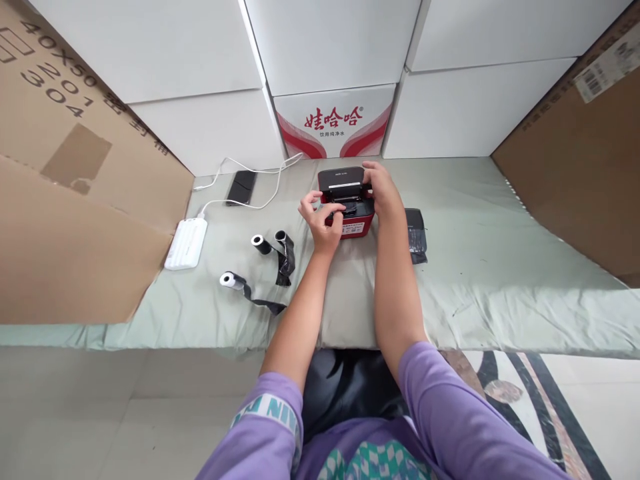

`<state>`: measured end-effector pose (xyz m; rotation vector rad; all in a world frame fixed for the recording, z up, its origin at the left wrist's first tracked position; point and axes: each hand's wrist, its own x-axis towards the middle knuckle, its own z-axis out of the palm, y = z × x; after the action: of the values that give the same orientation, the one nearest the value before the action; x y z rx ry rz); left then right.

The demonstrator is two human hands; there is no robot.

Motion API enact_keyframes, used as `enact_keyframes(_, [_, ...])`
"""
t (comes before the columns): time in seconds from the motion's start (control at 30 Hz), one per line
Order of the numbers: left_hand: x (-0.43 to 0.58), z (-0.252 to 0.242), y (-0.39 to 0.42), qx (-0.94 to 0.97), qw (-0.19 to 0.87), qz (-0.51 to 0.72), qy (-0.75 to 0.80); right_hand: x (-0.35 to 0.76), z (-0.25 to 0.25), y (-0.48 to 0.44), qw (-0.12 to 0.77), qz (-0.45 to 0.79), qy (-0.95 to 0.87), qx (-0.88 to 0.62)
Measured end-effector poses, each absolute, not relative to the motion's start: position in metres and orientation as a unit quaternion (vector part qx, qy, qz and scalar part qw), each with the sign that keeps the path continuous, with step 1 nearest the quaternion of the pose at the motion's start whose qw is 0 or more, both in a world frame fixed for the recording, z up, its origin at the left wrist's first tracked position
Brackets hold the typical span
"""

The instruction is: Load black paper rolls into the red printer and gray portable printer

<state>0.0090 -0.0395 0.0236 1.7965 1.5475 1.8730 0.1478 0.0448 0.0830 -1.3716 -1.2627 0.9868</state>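
Note:
A small red and black printer (356,227) stands on the pale green cloth (475,280) with its black lid (341,180) raised. My left hand (323,220) is curled at the open compartment, fingers pinched on a dark part inside that I cannot make out. My right hand (384,190) rests against the printer's right side and lid, fingers bent around it. Three white-cored rolls with black ribbon lie to the left: one (261,244), another (283,240) and a third (229,280) nearer the cloth's front edge.
A white power bank (187,243) with a white cable (250,180) lies at the left, a black phone (241,187) behind it. A black packet (415,235) sits right of the printer. White cartons (334,120) line the back; brown cardboard (75,200) stands at both sides.

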Motion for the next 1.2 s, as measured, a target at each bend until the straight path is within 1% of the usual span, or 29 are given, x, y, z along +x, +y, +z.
enact_keyframes(0.1, [0.011,0.026,-0.044,0.611,0.050,0.610,0.502,0.147,0.085,0.039,0.506,0.509,-0.411,-0.562])
enact_keyframes(0.33, [0.007,0.026,-0.041,0.615,0.044,0.634,0.466,0.148,0.087,0.033,0.513,0.598,-0.397,-0.472])
enact_keyframes(0.4, [0.006,0.024,-0.039,0.614,0.049,0.639,0.461,0.147,0.086,0.034,0.516,0.604,-0.392,-0.465])
enact_keyframes(0.53, [0.005,0.021,-0.036,0.601,0.052,0.621,0.499,0.146,0.085,0.032,0.520,0.615,-0.377,-0.457])
enact_keyframes(0.63, [0.005,0.020,-0.035,0.602,0.054,0.612,0.509,0.143,0.085,0.027,0.514,0.615,-0.366,-0.472])
enact_keyframes(0.97, [0.006,0.025,-0.034,0.585,0.072,0.640,0.493,0.148,0.085,0.025,0.491,0.599,-0.413,-0.480])
enact_keyframes(1.07, [0.008,0.020,-0.034,0.582,0.060,0.652,0.483,0.149,0.086,0.024,0.491,0.603,-0.415,-0.473])
enact_keyframes(1.2, [0.014,0.009,-0.033,0.561,0.062,0.673,0.478,0.145,0.083,0.026,0.483,0.599,-0.392,-0.504])
